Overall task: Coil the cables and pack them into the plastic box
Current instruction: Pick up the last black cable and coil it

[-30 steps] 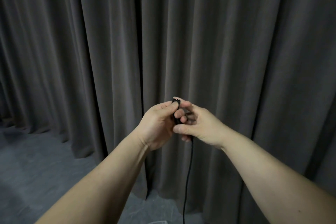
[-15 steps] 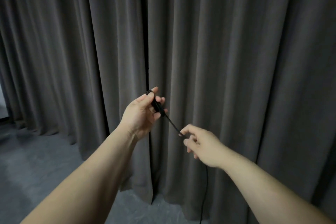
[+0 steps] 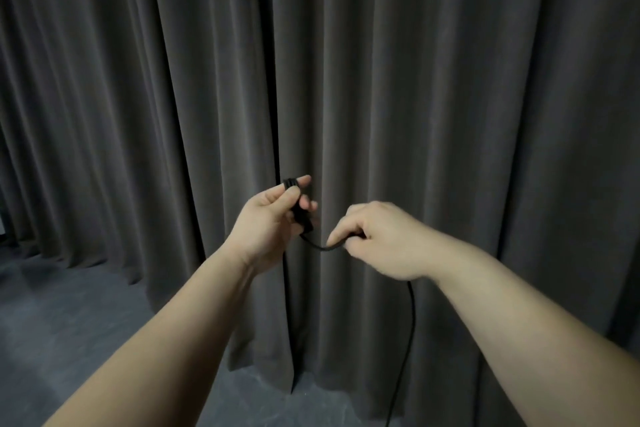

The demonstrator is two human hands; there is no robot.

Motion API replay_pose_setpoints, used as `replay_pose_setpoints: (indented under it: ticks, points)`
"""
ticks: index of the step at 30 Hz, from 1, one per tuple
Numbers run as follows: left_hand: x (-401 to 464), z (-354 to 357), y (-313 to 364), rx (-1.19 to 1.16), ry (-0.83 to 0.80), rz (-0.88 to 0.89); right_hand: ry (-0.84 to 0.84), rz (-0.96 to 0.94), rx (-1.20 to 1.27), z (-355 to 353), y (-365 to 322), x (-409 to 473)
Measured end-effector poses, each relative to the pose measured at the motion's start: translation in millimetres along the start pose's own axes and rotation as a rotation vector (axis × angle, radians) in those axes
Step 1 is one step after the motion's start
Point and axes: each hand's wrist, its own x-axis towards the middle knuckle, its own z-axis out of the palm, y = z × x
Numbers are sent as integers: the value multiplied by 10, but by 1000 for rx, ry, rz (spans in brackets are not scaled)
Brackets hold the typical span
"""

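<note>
Near the centre of the frame, the left hand point(image 3: 273, 218) is gripping the coiled part of the black cable point(image 3: 313, 243), while the right hand point(image 3: 377, 239) is pinching its loose length, which is hanging toward the lower edge.

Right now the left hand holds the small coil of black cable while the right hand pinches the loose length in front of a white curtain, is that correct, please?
Not quite: the head view shows the curtain is dark grey, not white. The left hand does hold the coil, and the right hand pinches the loose cable.
</note>
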Motion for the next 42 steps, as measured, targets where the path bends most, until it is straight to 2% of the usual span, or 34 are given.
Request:
replay_pose_setpoints:
  ticks: [5, 11, 13, 15, 18, 20, 22, 29, 31, 33, 37, 42]
  points:
    - [13, -82, 36, 164, -62, -51, -85, 86, 114, 66, 40, 56]
    - [101, -260, 105, -96, -62, -120, -135, 95, 237, 7, 32, 111]
    - [114, -278, 83, -109, -50, -131, -116, 90, 253, 25, 57, 147]
    - [112, -268, 5, 28, -59, -131, -12, 68, 293, 66, 95, 193]
    - [85, -237, -135, 379, -164, -84, 204, 29, 476, 143, 137, 268]
    - [68, -214, -183, 524, -237, -60, 251, 14, 605, 190, 137, 304]
    - [71, -206, -199, 559, -246, -64, 281, 9, 645, 224, 169, 333]
    - [18, -184, -267, 297, -284, -137, 435, 46, 817, 262, 266, 418]
    - [-7, -183, -287, 280, -300, -148, 471, 61, 781, 244, 298, 429]
    - [-36, -175, -302, 244, -332, -161, 453, 76, 785, 236, 339, 438]
    - [-79, -125, -278, 129, -343, -168, 409, 137, 946, 280, 397, 459]
    - [-47, -36, -192, -98, -260, -112, 468, 225, 989, 524, 386, 481]
